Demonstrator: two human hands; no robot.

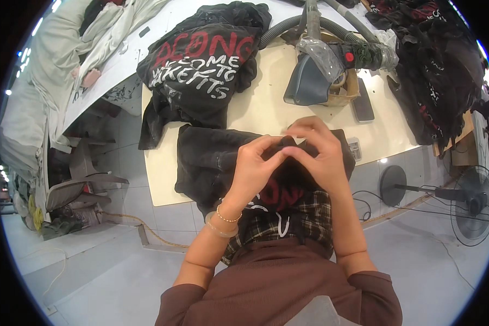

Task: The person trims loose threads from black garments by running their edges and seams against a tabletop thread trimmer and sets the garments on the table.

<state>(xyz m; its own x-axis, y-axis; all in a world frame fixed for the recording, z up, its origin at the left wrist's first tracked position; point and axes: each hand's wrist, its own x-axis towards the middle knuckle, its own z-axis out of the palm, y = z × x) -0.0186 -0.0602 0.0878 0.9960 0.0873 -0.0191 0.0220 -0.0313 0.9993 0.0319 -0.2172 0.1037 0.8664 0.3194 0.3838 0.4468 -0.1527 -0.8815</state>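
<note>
A black garment [204, 155] with red and white lettering lies over the near edge of the table and hangs down onto my lap. My left hand [256, 163] pinches a bunched bit of its cloth between thumb and fingers. Close beside it, thumbs nearly meeting, my right hand [321, 155] curls its fingers round the same raised fold; its fingertips are slightly blurred. What lies inside the fold is hidden by the fingers.
A pile of black printed garments [201, 70] sits at the back left of the cream table [160, 171]. A grey machine head [308, 79] with a hose stands beyond my hands, near a dark phone [363, 104]. More black garments [440, 81] hang at right, above a fan [472, 204].
</note>
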